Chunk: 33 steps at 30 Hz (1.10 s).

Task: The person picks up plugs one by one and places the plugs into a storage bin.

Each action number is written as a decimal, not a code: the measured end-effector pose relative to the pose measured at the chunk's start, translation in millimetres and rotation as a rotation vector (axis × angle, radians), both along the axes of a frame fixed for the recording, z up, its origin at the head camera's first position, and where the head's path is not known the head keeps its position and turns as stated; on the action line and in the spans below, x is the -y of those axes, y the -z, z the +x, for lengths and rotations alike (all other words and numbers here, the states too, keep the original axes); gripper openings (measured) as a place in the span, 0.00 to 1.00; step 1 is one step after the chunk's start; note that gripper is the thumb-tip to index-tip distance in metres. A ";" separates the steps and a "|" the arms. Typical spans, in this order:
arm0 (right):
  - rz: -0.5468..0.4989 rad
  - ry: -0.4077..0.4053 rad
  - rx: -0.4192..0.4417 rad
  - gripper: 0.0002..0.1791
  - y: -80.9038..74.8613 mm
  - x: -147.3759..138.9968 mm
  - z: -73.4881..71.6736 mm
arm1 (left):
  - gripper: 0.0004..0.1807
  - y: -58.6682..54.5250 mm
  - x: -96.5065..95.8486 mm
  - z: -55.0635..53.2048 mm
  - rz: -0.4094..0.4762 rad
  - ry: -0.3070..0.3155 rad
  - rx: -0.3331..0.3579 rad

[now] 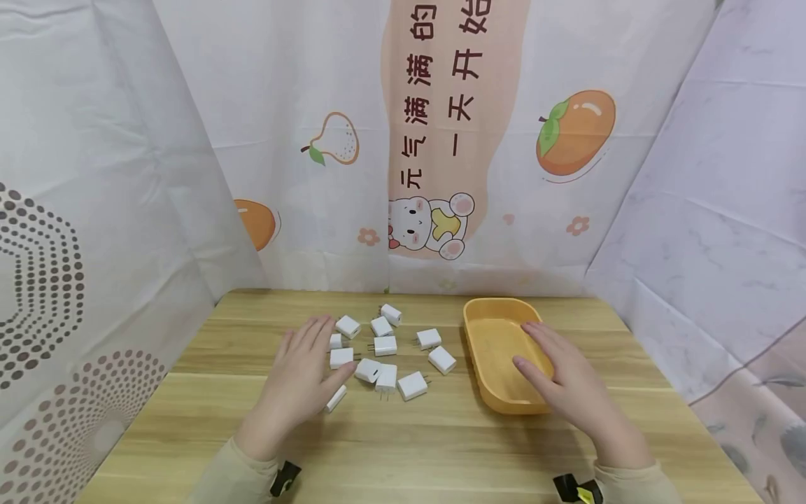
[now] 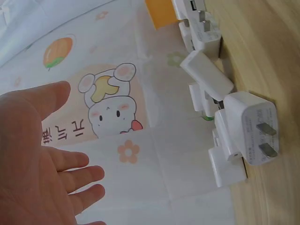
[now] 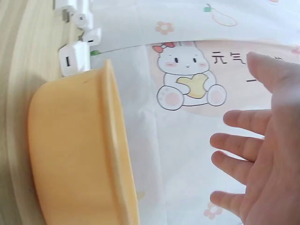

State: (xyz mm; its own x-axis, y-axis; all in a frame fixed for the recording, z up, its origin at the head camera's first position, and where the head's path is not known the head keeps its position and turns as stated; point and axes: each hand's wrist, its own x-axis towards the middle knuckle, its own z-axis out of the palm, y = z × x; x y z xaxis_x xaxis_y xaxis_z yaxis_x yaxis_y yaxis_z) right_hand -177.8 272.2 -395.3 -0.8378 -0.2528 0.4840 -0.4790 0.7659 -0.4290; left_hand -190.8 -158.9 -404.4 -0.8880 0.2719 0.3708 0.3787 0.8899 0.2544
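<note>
Several white charger plugs (image 1: pixel 385 346) lie scattered over the middle of the wooden table, some with their metal prongs showing. My left hand (image 1: pixel 301 374) hovers at the left side of the group, fingers spread and holding nothing; it hides part of a plug or two in the head view. In the left wrist view, a white plug (image 2: pixel 251 126) with two prongs stands out beside the hand. To the right of the plugs sits a yellow-orange plastic bin (image 1: pixel 504 350). Over its right side my right hand (image 1: pixel 569 385) is held with straight fingers, nothing in it.
The wooden table (image 1: pixel 390 455) ends at a white printed curtain (image 1: pixel 315 259) behind it. More cloth hangs along the left and right sides. Each wrist wears a black strap (image 1: pixel 286 479).
</note>
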 end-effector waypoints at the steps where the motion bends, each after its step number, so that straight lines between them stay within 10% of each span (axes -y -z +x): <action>1: -0.023 -0.006 -0.012 0.31 -1.3 -0.5 0.8 | 0.47 -1.1 -0.3 0.7 0.010 0.007 -0.010; 10: -0.215 -0.049 -0.097 0.28 -8.5 -7.7 1.1 | 0.43 -7.6 -1.1 3.1 0.165 0.071 -0.070; 33: -0.680 0.089 0.174 0.16 -5.1 -46.8 -17.3 | 0.39 -16.9 2.2 -5.3 0.320 0.125 -0.064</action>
